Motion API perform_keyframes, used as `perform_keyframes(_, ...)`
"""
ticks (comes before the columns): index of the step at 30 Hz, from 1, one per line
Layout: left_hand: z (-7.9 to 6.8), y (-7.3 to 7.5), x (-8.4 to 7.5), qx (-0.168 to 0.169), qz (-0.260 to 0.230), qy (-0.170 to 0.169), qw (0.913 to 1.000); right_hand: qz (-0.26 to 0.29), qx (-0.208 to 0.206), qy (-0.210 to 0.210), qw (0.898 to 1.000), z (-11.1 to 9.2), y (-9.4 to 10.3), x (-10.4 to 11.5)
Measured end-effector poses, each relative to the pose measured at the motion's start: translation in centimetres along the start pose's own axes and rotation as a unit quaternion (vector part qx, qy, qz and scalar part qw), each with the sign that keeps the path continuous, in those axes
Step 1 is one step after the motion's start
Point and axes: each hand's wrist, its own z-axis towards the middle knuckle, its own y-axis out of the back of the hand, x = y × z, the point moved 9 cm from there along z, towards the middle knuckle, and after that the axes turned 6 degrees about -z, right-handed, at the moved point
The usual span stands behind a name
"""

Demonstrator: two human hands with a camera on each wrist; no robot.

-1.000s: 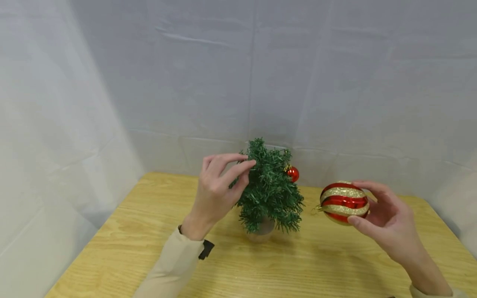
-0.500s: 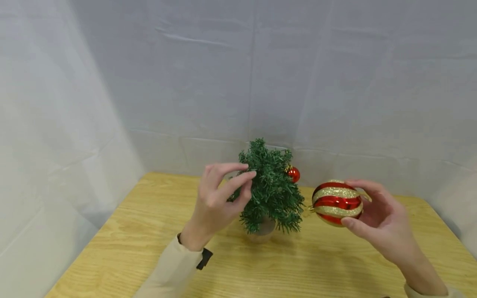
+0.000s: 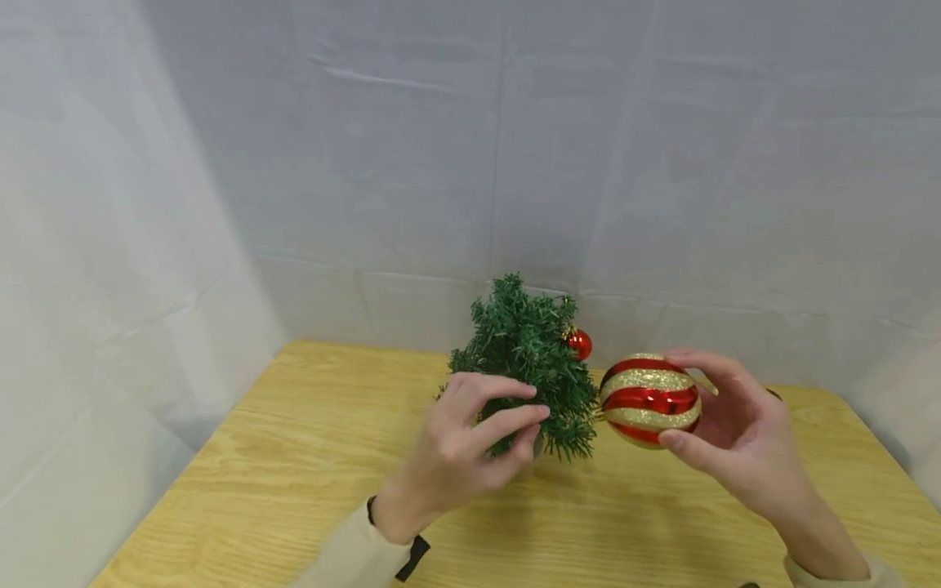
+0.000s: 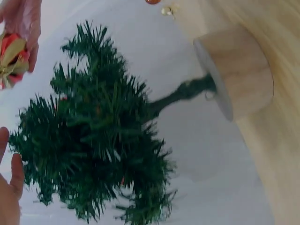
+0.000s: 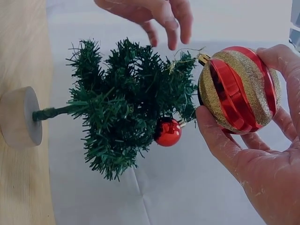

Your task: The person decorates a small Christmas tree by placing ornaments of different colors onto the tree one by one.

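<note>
A small green artificial Christmas tree (image 3: 518,343) stands upright on the table, its round wooden base (image 4: 239,72) plain in the left wrist view. My right hand (image 3: 746,441) grips a large red-and-gold striped bauble (image 3: 650,400) between thumb and fingers, right of the tree. The bauble's gold cap (image 5: 203,58) and thin string loop point toward the branches. In front of the tree, overlapping its lower branches in the head view, is my left hand (image 3: 470,441), its fingers bent and nothing between them. A small shiny red bauble (image 3: 579,344) hangs on the tree's right side.
The wooden table (image 3: 294,433) reaches back to a pale cloth backdrop (image 3: 412,163), which also covers the left side. A small gold bauble (image 4: 167,10) and part of an orange-red ball (image 4: 152,1) show near the table at the top of the left wrist view.
My right hand has brought the striped bauble left, nearer the tree. My left hand has moved down and to the right, from beside the upper branches to in front of the lower ones.
</note>
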Motion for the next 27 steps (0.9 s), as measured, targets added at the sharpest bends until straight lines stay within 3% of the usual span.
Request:
perform_keyframes(4,-0.2,-0.5,-0.4,0.004,-0.020,0.000,0.9998,0.002,0.003,0.000,1.000,0.1,-0.4,0.1)
perform_keyframes(11,-0.1,-0.9,-1.5,-0.005,0.009,-0.032,0.9994,0.008,0.002,0.010,1.000,0.2,-0.6,0.3)
perform_keyframes(27,-0.2,-1.9,-1.3,-0.011,0.044,0.004,0.9990,0.007,0.014,0.012,1.000,0.4,-1.5,0.5)
